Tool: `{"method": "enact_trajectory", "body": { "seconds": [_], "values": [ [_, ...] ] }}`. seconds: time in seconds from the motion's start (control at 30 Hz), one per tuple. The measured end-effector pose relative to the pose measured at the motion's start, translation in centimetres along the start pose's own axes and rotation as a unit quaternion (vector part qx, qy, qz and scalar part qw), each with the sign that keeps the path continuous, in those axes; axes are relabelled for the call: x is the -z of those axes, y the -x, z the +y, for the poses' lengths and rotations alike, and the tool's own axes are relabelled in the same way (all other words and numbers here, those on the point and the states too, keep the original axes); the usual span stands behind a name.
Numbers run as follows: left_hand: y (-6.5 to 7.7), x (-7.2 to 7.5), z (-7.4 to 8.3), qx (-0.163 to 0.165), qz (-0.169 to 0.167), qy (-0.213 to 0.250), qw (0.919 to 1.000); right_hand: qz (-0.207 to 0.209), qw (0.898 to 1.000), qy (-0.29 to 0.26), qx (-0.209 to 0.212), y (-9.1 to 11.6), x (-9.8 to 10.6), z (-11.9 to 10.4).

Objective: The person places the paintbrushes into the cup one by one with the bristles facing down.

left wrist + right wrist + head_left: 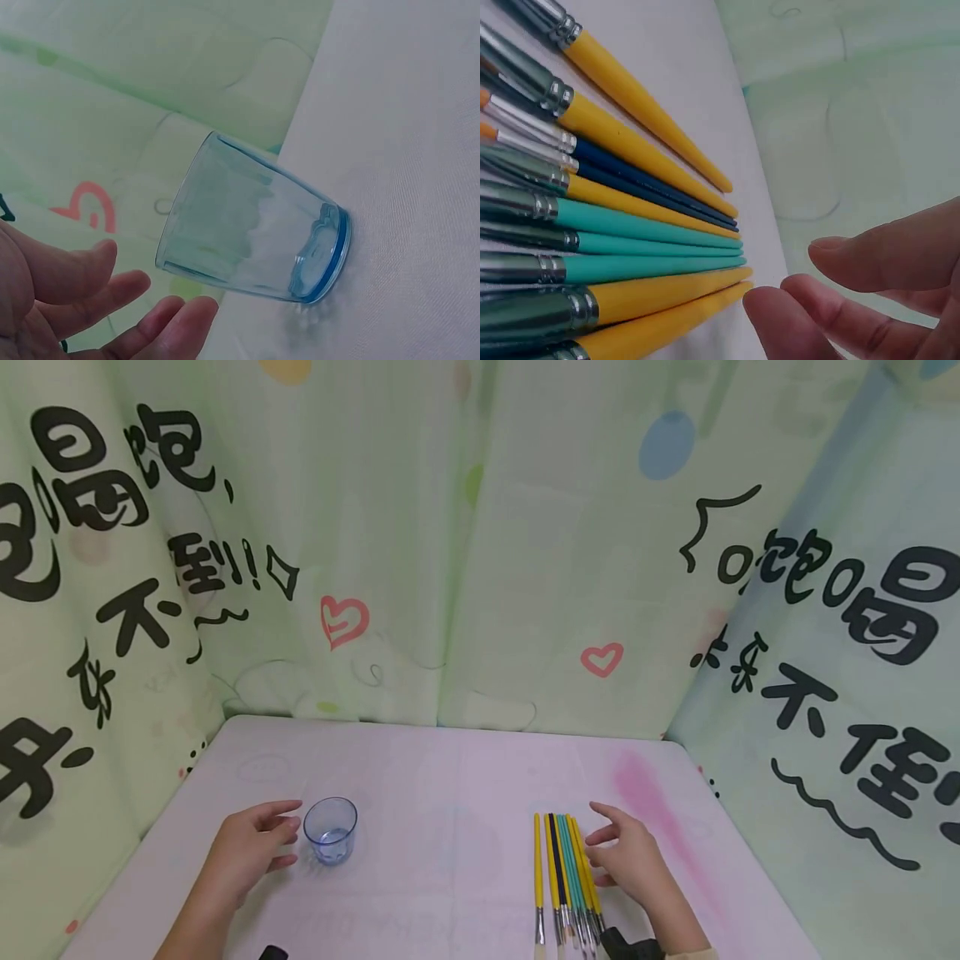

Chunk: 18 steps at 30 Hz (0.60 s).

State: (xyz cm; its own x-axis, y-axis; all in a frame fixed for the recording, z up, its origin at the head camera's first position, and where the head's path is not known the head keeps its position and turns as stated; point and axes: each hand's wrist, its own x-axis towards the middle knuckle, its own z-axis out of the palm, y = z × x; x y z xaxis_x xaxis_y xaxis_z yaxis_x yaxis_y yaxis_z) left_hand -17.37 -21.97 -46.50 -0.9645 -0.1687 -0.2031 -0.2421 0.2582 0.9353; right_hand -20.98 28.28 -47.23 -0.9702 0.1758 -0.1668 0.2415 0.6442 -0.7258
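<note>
A clear bluish drinking glass (331, 832) stands upright on the table, left of the middle. My left hand (258, 843) is just left of it, fingers loosely bent and holding nothing; in the left wrist view the fingertips (191, 322) come close to the glass's rim. Several paintbrushes (567, 868) with yellow, dark blue and teal handles lie side by side, bristles toward me. Beside their handle ends, on the right, hovers my right hand (626, 856), its fingers relaxed around nothing. In the right wrist view its fingertips (780, 315) are near the yellow handles.
A pale cloth covers the table (420, 777), with a pink streak (652, 802) at the right. Light green curtains (517, 568) with black lettering and hearts enclose the back and both sides. A black strap piece (632, 946) sits at the right wrist, close to the bristle ends.
</note>
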Motion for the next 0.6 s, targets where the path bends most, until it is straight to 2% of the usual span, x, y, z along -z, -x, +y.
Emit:
{"method": "enact_trajectory", "body": {
  "seconds": [0.37, 0.6],
  "values": [
    [-0.5, -0.4, -0.6, 0.017, -0.002, 0.019, 0.9997, -0.042, 0.998, 0.045, -0.022, -1.1, 0.3, 1.2],
    [-0.9, -0.8, -0.6, 0.035, -0.014, 0.027, 0.9989, -0.060, 0.996, 0.049, -0.037, -1.7, 0.4, 1.7]
  ]
}}
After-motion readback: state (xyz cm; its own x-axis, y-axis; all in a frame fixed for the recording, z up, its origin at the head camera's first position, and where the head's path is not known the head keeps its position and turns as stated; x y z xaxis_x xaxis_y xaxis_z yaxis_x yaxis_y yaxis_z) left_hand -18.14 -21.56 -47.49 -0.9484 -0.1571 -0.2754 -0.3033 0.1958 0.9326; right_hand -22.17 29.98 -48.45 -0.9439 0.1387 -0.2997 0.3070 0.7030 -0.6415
